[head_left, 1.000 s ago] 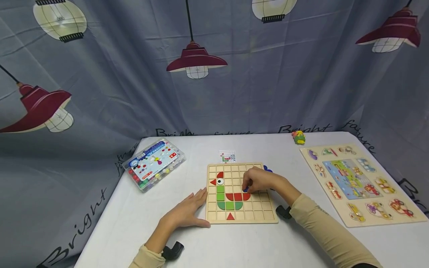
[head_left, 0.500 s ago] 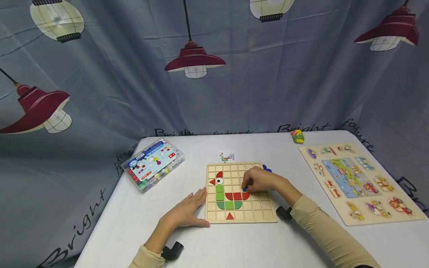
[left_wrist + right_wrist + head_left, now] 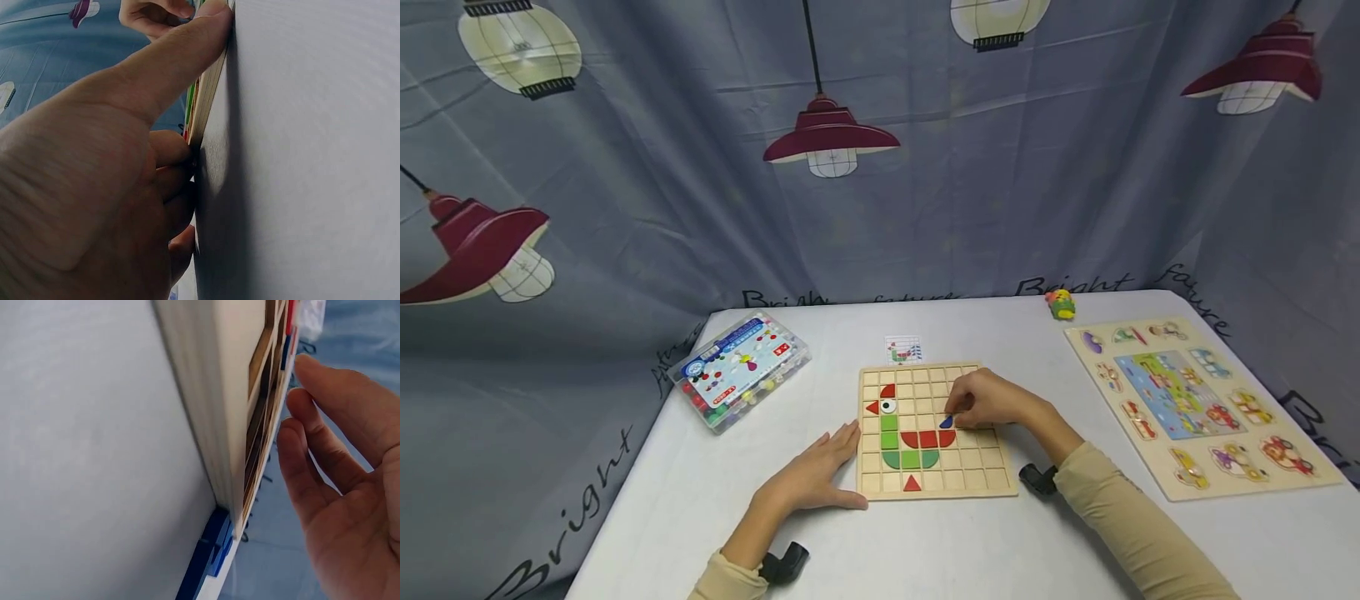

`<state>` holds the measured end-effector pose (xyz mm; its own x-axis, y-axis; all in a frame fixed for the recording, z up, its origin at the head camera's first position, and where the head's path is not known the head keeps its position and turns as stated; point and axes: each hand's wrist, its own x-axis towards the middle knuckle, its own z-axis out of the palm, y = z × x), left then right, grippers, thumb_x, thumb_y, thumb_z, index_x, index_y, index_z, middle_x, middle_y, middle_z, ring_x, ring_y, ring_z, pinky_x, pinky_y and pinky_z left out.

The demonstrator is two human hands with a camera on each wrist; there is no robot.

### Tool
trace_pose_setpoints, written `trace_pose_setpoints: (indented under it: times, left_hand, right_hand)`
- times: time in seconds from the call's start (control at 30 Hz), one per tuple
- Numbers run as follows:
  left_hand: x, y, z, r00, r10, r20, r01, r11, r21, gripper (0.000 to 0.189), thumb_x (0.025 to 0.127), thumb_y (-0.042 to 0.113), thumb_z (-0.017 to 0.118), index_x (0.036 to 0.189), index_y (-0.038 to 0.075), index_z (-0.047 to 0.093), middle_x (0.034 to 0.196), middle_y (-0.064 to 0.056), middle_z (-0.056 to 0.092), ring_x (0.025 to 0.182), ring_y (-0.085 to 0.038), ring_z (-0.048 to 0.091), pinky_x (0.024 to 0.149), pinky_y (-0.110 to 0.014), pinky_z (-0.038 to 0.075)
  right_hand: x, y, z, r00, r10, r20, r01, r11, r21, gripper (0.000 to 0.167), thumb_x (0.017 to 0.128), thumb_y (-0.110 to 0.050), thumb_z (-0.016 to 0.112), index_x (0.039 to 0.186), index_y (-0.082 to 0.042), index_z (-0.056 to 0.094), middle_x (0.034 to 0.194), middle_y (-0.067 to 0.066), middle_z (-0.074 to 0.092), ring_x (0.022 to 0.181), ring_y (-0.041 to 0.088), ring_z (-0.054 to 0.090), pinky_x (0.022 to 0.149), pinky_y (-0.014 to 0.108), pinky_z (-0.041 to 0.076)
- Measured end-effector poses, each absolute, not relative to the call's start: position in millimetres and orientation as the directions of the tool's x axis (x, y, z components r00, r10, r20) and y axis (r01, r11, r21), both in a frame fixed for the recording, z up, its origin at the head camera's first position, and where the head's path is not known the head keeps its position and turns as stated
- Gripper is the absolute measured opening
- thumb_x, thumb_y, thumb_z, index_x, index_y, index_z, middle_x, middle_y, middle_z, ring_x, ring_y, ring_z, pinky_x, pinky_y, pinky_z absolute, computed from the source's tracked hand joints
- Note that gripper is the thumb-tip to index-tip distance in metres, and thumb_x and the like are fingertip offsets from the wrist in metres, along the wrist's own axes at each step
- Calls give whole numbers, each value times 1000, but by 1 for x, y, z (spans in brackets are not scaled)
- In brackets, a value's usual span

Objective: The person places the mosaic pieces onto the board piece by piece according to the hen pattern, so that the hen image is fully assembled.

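Observation:
A wooden grid board (image 3: 966, 482) lies on the table with red, green and white eye pieces forming a bird-like figure. My left hand (image 3: 816, 473) rests at the board's left edge, fingers extended; its thumb (image 3: 181, 56) touches the near-left corner. Over the board's right half is my right hand (image 3: 988, 398), close to a small blue piece (image 3: 946, 422) in a cell above the red row. In the right wrist view the thumb and fingers (image 3: 334, 434) are bent with nothing between them, beside that blue piece (image 3: 285, 353). Other blue pieces (image 3: 209, 556) lie beside the board's edge.
A small pattern card (image 3: 903, 350) lies behind the board. At the left is a clear plastic case of colourful beads (image 3: 741, 371); at the right, a large picture puzzle board (image 3: 1157, 454). A little green-and-yellow toy (image 3: 1061, 305) stands near the back edge.
The blue piece, earlier mostly covered by the right fingertips, now shows in its cell as the fingers have shifted slightly right. The left hand keeps its place on the board edge.

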<state>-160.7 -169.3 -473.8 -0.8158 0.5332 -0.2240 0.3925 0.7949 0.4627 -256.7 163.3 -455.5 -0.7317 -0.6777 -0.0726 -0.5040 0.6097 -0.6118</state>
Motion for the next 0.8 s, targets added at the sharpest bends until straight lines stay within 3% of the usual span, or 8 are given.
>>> trace_pose_setpoints:
  times: [0.2,0.53,0.8]
  left_hand:
    - [-161,-169,-474,-817,532,-223,389,794,468,112,73,61,75,154,3,24,163,-11,19,151,-27,20,125,-46,18]
    - [-159,-169,-473,-816,534,-222,387,789,477,112,73,61,75,154,2,23,163,-11,19,151,-27,20,125,-46,18]
    - [-160,-170,-474,-813,539,-219,390,784,483,112,73,60,75,154,2,23,163,-11,19,151,-27,20,125,-47,18]
  right_hand:
    - [-254,176,-454,-759,-648,-66,-486,630,-606,15,76,-12,79,91,-14,77,92,-6,72,81,5,61,74,20,54]
    - [-249,201,-460,-803,-593,-59,-431,646,-630,16,77,-15,80,92,-13,77,92,-4,71,78,2,61,69,18,54]
    - [-244,217,-461,-836,-545,-60,-388,666,-637,19,76,-19,81,94,-13,77,95,-3,72,85,10,64,74,22,56]
